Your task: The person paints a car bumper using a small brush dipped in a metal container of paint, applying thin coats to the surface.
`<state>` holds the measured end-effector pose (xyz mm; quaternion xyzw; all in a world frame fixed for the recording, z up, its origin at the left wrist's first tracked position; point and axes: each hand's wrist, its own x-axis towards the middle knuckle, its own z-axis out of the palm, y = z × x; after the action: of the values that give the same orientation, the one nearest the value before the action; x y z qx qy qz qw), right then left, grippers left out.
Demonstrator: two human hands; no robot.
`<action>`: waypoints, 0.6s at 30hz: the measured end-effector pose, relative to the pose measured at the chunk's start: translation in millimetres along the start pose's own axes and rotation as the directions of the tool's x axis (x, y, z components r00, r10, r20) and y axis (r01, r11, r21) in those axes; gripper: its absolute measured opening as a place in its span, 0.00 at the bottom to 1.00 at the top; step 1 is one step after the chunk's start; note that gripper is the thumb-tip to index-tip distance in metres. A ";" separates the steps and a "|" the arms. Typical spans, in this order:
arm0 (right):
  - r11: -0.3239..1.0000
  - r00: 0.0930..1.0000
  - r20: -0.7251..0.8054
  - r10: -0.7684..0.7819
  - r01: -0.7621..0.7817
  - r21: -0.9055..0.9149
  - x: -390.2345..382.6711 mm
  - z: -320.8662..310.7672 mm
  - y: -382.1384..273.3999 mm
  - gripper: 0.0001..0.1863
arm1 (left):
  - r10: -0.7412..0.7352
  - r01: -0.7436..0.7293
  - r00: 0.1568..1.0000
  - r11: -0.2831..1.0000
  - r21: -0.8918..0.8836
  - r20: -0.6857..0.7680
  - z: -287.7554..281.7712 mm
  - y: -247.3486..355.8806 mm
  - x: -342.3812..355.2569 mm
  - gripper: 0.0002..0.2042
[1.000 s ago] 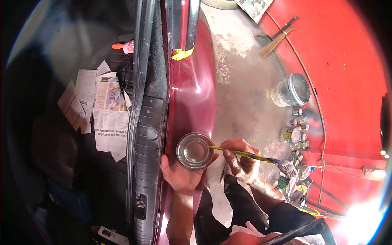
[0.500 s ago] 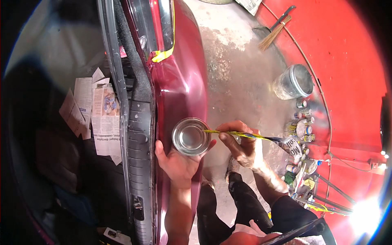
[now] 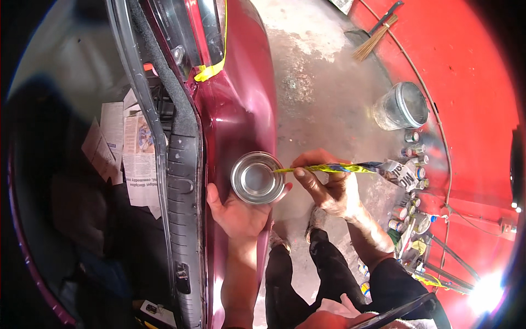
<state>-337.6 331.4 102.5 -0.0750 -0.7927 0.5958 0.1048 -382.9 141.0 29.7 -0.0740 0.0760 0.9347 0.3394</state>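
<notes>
- Centrally, my left hand, partly curled, cradles the round container over the maroon car panel.
- My right hand pinches the twisted yellow strip, tip over the container's rim; it lies more level than half a second ago.
- Outward, a bucket near the red wall.

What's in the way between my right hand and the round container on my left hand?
Nothing visible blocks it. Only the twisted yellow strip, pinched in your right hand, crosses the gap, its tip overlapping the round container's rim. Your left hand is below that line.
</notes>
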 end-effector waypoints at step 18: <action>0.927 0.985 -0.030 0.169 -0.148 0.344 4.7 0.1 24.6 0.07 | -0.023 0.023 1.000 0.999 -0.044 -0.004 0.3 -2.0 -4.2 0.49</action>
<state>-342.3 339.3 79.2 -0.1371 -0.6655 0.7280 0.0911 -378.5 139.9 30.6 -0.0846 0.0554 0.9320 0.3481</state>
